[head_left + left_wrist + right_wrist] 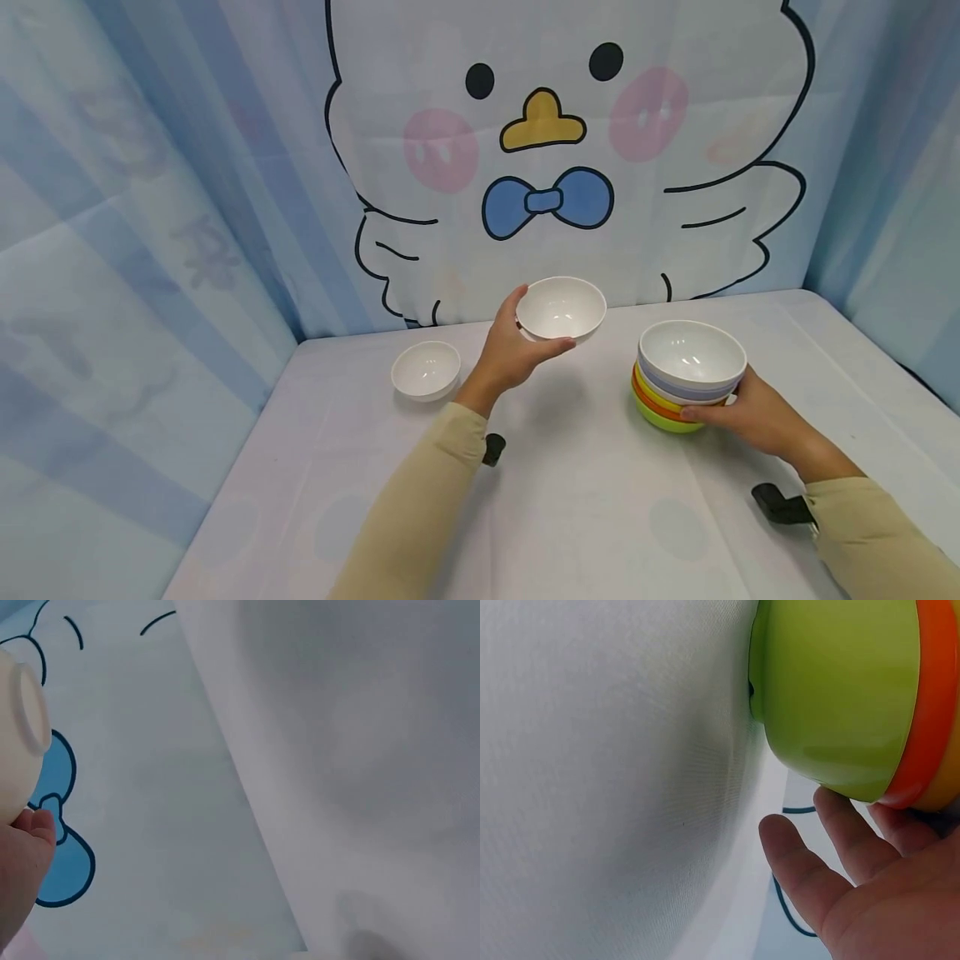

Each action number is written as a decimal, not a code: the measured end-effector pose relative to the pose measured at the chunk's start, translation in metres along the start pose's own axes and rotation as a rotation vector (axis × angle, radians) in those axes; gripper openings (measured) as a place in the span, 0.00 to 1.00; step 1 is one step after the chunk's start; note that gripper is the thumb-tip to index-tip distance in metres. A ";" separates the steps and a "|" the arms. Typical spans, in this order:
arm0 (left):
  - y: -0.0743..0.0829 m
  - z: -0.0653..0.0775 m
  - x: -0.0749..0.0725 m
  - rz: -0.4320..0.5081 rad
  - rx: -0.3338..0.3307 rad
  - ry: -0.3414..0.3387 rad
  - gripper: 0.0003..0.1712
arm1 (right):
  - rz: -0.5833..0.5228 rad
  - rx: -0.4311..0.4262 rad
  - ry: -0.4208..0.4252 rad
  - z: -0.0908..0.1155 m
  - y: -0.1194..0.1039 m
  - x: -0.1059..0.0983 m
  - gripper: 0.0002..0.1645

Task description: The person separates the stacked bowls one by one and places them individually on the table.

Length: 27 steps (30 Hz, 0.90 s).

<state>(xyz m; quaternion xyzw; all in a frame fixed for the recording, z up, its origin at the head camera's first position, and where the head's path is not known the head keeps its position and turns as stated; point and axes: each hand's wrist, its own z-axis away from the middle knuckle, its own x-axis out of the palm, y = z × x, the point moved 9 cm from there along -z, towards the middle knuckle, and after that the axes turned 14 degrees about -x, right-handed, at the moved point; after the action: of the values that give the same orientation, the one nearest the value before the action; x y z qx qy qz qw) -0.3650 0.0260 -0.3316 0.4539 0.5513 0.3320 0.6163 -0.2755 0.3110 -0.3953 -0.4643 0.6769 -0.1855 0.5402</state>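
Observation:
My left hand (pixel 512 350) holds a white bowl (pixel 562 308) above the table, its thumb along the near side and its fingers round the left rim. In the left wrist view, the pale underside of that bowl (pixel 15 742) shows at the left edge. On the right, my right hand (pixel 765 421) grips a stack of nested bowls (pixel 660 400), thumb across the front. A white-lined bowl (pixel 692 354) tops it, with yellow, orange and green below. Close against the tablecloth is the green bottom bowl (pixel 832 690) in the right wrist view; some fingertips reach its side.
A smaller white bowl (pixel 426 371) stands on the table at the left, beside my left forearm. Pale cloth covers the table (pixel 570 500). Behind it hangs a curtain (pixel 540 258) printed with a cartoon bird, and blue curtains (pixel 112 292) flank the sides.

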 end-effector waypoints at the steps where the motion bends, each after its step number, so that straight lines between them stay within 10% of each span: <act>1: -0.002 0.000 -0.002 -0.004 0.004 0.002 0.61 | 0.000 0.001 0.000 0.000 0.000 0.000 0.60; 27: -0.050 0.000 -0.042 -0.095 -0.063 0.113 0.61 | 0.007 0.011 0.001 0.001 0.001 0.001 0.61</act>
<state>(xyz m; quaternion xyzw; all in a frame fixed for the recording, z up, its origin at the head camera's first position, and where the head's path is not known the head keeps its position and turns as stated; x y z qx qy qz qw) -0.3766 -0.0306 -0.3617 0.3881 0.5953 0.3445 0.6134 -0.2752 0.3110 -0.3966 -0.4588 0.6777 -0.1875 0.5433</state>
